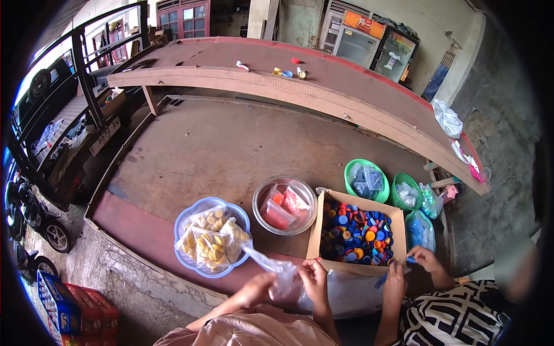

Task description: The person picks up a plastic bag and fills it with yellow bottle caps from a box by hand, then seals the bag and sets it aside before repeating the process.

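Between my two hands is a clear plastic bag (pixel 281 270), thin and crumpled, stretching up toward the blue basket. My left hand (pixel 258 289) is closed on its left side, and my right hand (pixel 313 278) pinches its right edge. Just ahead, to the left, the light-blue scalloped basket (pixel 180 254) holds several bags of yellowish caps (pixel 210 247). Beyond my hands stands a clear round bowl (pixel 258 216) with bags of red and pink pieces (pixel 278 214). A cardboard box (pixel 314 230) full of mixed-colour bottle caps (pixel 358 233) lies to the right.
A co-worker's hands (pixel 426 260) work at the box's near right corner, one with a blue cap. Green baskets (pixel 348 167) of bagged pieces stand behind the box. Another clear plastic sheet or bag (pixel 352 294) lies before it. A raised wooden ledge (pixel 277 86) crosses behind.
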Available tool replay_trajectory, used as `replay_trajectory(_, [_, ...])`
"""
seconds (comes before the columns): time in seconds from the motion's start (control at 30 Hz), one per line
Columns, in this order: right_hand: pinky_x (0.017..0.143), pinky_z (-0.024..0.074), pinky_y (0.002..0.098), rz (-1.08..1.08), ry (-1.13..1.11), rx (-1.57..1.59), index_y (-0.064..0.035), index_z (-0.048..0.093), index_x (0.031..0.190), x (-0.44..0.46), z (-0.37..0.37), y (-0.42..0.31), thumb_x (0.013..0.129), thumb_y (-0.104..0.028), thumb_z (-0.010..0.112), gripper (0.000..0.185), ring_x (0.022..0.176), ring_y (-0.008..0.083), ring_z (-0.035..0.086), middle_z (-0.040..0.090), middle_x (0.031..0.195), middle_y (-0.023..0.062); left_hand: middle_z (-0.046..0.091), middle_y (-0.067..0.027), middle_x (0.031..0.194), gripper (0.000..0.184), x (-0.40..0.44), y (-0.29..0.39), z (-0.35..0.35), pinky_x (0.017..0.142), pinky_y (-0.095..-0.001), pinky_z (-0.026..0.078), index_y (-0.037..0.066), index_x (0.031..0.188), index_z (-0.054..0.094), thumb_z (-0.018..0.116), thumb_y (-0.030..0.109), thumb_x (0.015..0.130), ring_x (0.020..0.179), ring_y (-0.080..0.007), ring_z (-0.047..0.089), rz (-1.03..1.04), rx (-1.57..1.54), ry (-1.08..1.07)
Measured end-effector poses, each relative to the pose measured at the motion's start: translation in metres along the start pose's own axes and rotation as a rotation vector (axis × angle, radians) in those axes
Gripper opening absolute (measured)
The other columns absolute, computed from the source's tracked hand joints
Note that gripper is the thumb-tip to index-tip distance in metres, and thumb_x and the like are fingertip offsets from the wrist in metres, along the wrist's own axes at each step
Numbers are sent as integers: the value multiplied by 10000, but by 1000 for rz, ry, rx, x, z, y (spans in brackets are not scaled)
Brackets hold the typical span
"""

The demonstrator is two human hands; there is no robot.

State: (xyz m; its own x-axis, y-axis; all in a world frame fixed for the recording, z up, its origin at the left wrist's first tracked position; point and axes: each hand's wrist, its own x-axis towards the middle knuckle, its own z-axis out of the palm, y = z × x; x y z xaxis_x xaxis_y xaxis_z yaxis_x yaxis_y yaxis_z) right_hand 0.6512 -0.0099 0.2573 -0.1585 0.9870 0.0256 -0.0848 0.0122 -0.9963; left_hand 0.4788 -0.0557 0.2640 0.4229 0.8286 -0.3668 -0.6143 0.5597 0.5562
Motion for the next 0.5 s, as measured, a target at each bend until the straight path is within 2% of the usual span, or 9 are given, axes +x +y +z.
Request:
replay_trajectory(0.07, [603,450,193,132,100,206,-27,528,913,-3,3,2,835,0,569,92,652,58,543,572,756,3,510,20,712,222,0,-16,1,618,-254,406,74,897,520,437,273,947,689,-93,509,26,327,-86])
replay_trajectory(0.13, [589,443,192,163,244,364,-33,529,928,-3,8,20,820,12,575,126,647,57,538,568,760,2,548,8,776,243,-2,-9,5,666,-268,421,57,964,534,439,280,946,717,-102,520,-56,199,-3])
replay_trajectory(0.2, [579,416,179,346,35,390,-26,551,900,-6,-2,10,834,-51,539,71,636,43,521,553,716,2,562,-6,809,251,-1,-3,11,690,-263,428,50,1008,535,443,274,943,739,-112,532,-32,63,63])
replay_trajectory(0.23, [578,407,175,432,-102,377,-23,560,889,-7,-12,16,841,-74,526,77,631,39,514,548,705,1,573,-26,871,251,10,-15,-22,749,-285,442,43,1049,525,453,255,936,798,-130,548,64,-125,-95])
replay_trajectory(0.27, [577,399,172,515,-239,364,-20,570,878,-8,-14,16,849,-97,513,100,626,35,507,543,693,0,575,-49,925,214,13,-6,-15,783,-328,459,53,998,512,469,247,919,853,-160,563,159,-188,-1])
replay_trajectory(0.3, [556,374,175,397,-167,172,-15,595,833,-13,4,25,862,-137,478,172,592,28,469,530,665,-7,575,-45,915,222,17,-7,-19,779,-325,462,49,1013,514,468,246,920,848,-156,564,216,-197,-34])
replay_trajectory(0.43, [504,374,226,421,-233,459,-59,564,759,-14,11,8,901,-206,459,230,533,65,464,523,641,-20,584,-48,937,265,30,-17,-35,777,-310,470,33,1099,505,457,227,926,852,-143,571,255,-204,-107])
replay_trajectory(0.47, [516,388,236,383,-316,658,-67,551,741,-10,2,7,915,-220,450,253,534,74,474,523,635,-14,580,-53,933,253,30,-21,-42,787,-310,463,40,1093,506,449,225,929,856,-138,566,42,19,-97])
replay_trajectory(0.5, [532,407,247,295,-176,708,-81,524,707,-7,0,9,927,-237,441,282,541,86,494,519,619,-7,576,-57,930,242,28,-25,-52,797,-311,456,47,1086,508,441,222,933,861,-134,561,-173,241,-86])
